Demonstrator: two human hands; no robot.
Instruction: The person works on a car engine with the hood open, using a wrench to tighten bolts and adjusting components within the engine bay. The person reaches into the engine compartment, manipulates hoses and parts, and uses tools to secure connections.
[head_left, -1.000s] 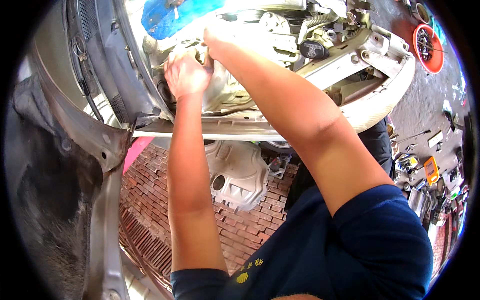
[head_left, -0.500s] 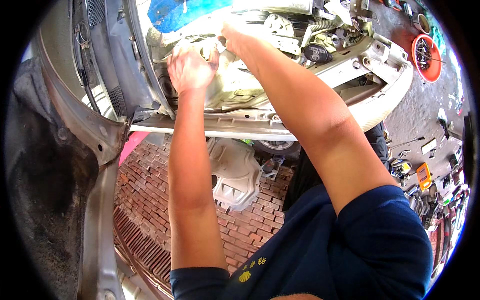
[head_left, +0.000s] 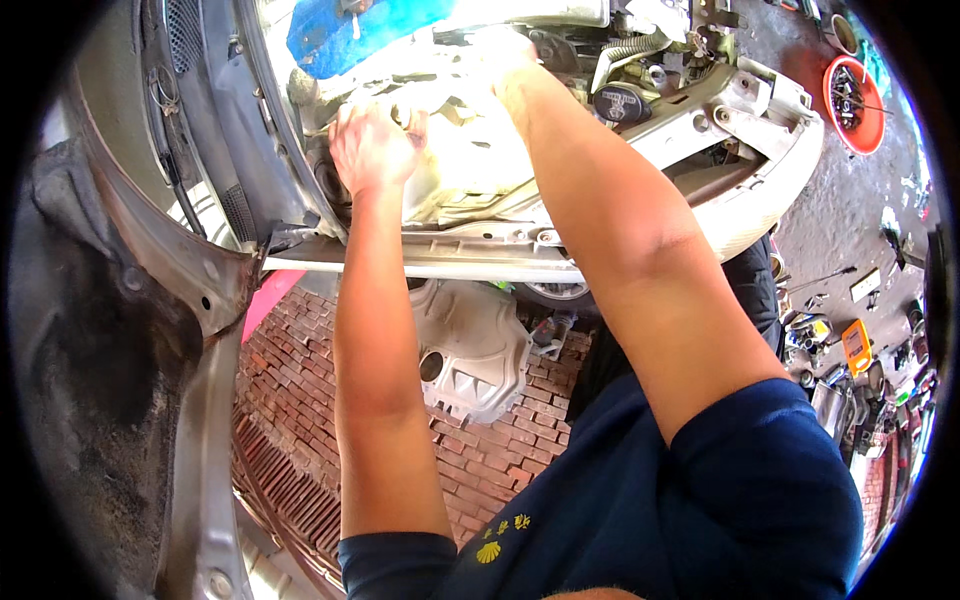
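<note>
Both my arms reach over the car's pale fender edge (head_left: 480, 258) into the open engine bay. My left hand (head_left: 375, 150) is closed, its fingers curled over a part whose kind is hidden beneath them. Farther in and to the right, my right hand (head_left: 508, 58) is washed out by bright light, and its fingers are hidden. Beyond the hands lies a blue sheet (head_left: 365, 35). A black oval cap (head_left: 620, 103) and a ribbed hose (head_left: 630, 48) are right of my right hand.
A grey moulded cover (head_left: 470, 340) lies on the brick floor below the fender. At far right stand an orange-red basin (head_left: 868, 130) of small metal parts, an orange case (head_left: 857, 346) and scattered tools. A dark open door (head_left: 100, 350) fills the left side.
My right hand has moved to the right, away from my left hand. The left hand remains curled at nearly the same spot, and the whole view has shifted slightly.
</note>
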